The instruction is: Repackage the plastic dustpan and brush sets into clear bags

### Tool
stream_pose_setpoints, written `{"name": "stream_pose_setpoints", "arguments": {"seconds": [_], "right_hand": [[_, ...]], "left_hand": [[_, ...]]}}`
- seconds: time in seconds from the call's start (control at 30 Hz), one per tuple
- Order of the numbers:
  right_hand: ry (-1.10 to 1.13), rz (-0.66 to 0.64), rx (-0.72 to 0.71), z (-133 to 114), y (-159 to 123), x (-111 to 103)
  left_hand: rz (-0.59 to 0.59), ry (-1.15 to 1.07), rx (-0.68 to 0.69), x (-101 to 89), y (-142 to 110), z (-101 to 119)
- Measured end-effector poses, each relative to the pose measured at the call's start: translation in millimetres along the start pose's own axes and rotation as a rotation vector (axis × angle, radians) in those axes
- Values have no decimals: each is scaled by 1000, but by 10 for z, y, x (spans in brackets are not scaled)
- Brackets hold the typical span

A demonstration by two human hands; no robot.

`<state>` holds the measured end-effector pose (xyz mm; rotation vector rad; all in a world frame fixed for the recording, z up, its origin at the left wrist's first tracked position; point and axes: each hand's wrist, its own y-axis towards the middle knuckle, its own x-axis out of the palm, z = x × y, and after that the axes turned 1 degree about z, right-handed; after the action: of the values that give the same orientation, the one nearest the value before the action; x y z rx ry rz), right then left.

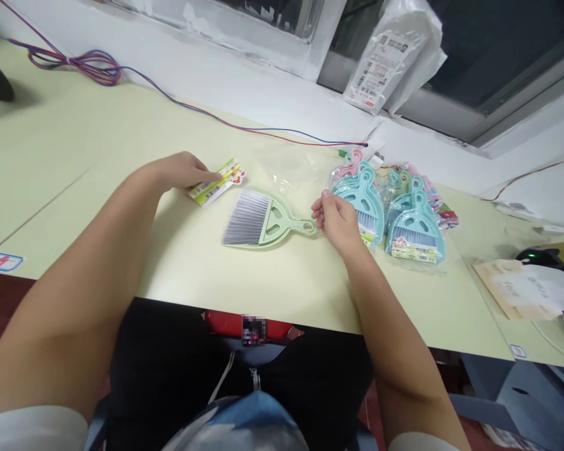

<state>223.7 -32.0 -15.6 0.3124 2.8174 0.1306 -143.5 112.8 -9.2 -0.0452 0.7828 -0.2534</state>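
A small green brush and dustpan set (263, 219) lies flat on the pale green table (75, 163), grey bristles toward the left, handle toward the right. My right hand (336, 219) sits at the handle's end, fingers curled and touching it. Farther left, my left hand (181, 170) rests on the table with its fingertips pinching a green and yellow printed label card (219, 181). A clear plastic bag (286, 169) lies just behind the set.
A pile of packaged teal and pink brush sets (395, 213) lies right of my right hand. Red and blue wires (98, 67) run along the back. A white parcel bag (390, 56) leans on the window ledge. Paper sheets (521, 288) lie at the right.
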Motion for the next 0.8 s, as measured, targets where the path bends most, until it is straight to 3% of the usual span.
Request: {"name": "stream_pose_setpoints", "arguments": {"seconds": [0.03, 0.1, 0.23, 0.3, 0.47, 0.63, 0.8], "right_hand": [[-17, -11, -11, 16, -8, 5], [-59, -28, -40, 29, -28, 11], [-246, -5, -149, -20, -68, -28], [-388, 6, -212, -62, -83, -62], [-620, -174, -396, -112, -123, -90], [-703, -349, -391, -95, -179, -56], [-763, -411, -339, -31, -164, -55]], "left_hand": [[21, 68, -105, -72, 27, -88], [50, 149, -165, -194, 27, -209], [264, 168, 64, -294, -56, -259], [330, 105, 132, -235, -72, -213], [238, 118, 220, 101, -37, -34], [151, 162, 280, 223, -50, 30], [349, -158, 320, 120, -96, 87]]}}
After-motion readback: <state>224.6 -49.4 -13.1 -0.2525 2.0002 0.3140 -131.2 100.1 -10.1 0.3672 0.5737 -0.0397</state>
